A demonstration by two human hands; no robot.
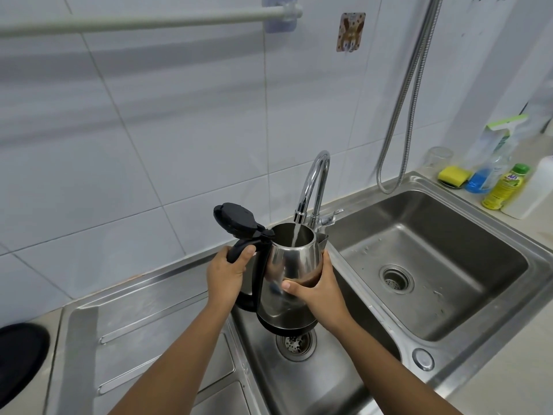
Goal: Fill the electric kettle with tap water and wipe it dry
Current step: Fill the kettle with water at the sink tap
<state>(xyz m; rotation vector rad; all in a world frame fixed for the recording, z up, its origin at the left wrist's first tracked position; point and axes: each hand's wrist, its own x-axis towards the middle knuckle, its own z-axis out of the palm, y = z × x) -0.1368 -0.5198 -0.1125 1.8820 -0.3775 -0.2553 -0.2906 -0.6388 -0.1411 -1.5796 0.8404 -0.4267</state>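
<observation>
Kettle (291, 280): steel body, upright, held over the near sink basin (344, 369), above its drain; lid (235, 218) flipped open, tipped back to the left.
Tap (314, 187): spout right over kettle mouth; water stream (294, 235) falling inside.
L hand (229, 277): your fingers closed round the black handle (236, 256), on kettle's left.
R hand (317, 290): wrapped against the lower body, right side, steadying.
Key relation: kettle's long axis vertical, mouth up, between both hands; handle side nearer L hand, so L prob carries it out.
Fill level: can't tell.
Wiping: not yet done; no cloth seen.
</observation>
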